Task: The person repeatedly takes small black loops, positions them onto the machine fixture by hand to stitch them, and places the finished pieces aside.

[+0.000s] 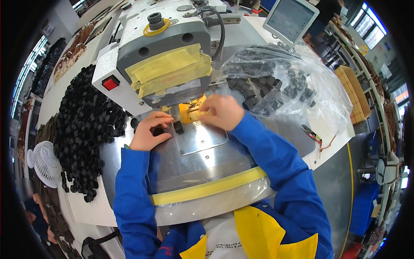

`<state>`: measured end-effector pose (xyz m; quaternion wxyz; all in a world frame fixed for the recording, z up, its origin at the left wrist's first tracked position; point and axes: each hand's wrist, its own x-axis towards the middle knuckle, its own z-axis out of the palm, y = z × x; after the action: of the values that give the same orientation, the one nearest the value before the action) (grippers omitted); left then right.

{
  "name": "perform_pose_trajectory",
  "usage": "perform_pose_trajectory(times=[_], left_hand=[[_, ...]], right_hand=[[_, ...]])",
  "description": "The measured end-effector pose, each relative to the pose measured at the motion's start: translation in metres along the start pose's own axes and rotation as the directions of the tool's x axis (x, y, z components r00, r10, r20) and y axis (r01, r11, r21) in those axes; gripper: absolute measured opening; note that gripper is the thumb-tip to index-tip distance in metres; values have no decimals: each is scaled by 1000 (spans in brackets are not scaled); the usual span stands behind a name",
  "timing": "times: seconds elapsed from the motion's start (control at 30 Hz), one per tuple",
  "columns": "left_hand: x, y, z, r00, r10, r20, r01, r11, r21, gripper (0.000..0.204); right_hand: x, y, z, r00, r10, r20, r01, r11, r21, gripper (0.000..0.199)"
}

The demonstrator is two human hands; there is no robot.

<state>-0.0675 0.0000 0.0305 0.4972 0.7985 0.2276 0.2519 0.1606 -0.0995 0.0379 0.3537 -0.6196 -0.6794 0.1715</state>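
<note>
My left hand is at the left of a shiny metal work plate, its thumb and fingers curled around a dark loop that is partly hidden. Just right of those fingertips lies a small black piece. Close to a yellow-orange part under the machine head, my right hand is bent inward; motion smears its fingers, so whether they grip anything is unclear. Above both hands looms the grey head of what looks like an industrial sewing machine, with yellow tape across its front.
A large heap of black loops covers the left side of the table, beside a white fan. On the right lie a clear plastic bag with more black loops and some cutting pliers. A screen stands behind.
</note>
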Motion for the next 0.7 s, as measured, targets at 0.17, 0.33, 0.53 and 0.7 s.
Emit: perform_pose_trajectory(times=[0.17,0.33,0.53,0.7], left_hand=[[-6,-22,-27,978,180,-101,-135,928,348,20],[-6,-27,-31,980,150,-130,-99,937,335,17],[-6,15,-6,838,541,-63,-384,669,636,21],[8,39,63,856,516,-18,-442,750,493,30]], right_hand=[[10,51,-39,938,-131,-321,-124,737,-664,11],[15,71,-27,905,-252,-342,-59,722,-689,15],[9,48,-39,874,-95,-477,-97,928,-361,28],[-1,-8,-12,997,72,-8,-71,991,116,37]])
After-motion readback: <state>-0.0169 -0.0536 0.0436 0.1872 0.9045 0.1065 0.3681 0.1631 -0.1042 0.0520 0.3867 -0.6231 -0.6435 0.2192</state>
